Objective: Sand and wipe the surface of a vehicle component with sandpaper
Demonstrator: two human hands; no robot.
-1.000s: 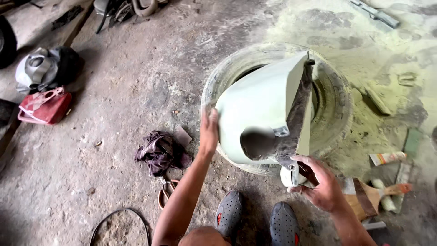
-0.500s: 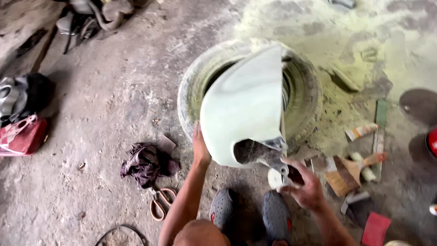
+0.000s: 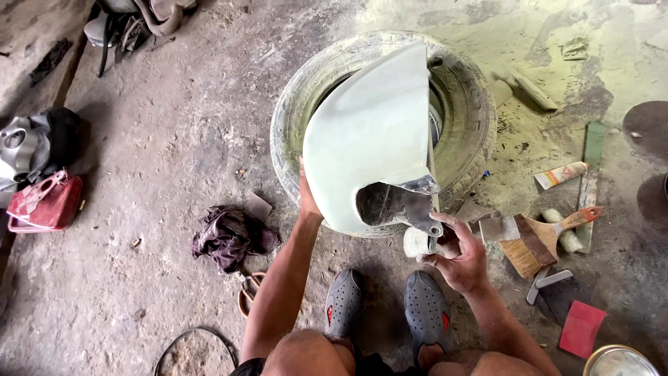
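Pale green fender panel (image 3: 372, 132) stands upright on the old tyre (image 3: 463, 104). Left hand (image 3: 306, 198) lies flat against its outer edge; right hand (image 3: 456, 254) grips the lower metal bracket (image 3: 424, 209). Looks stiff, light, awkwardly curved, dusty-slick; edges and bracket give best hold.
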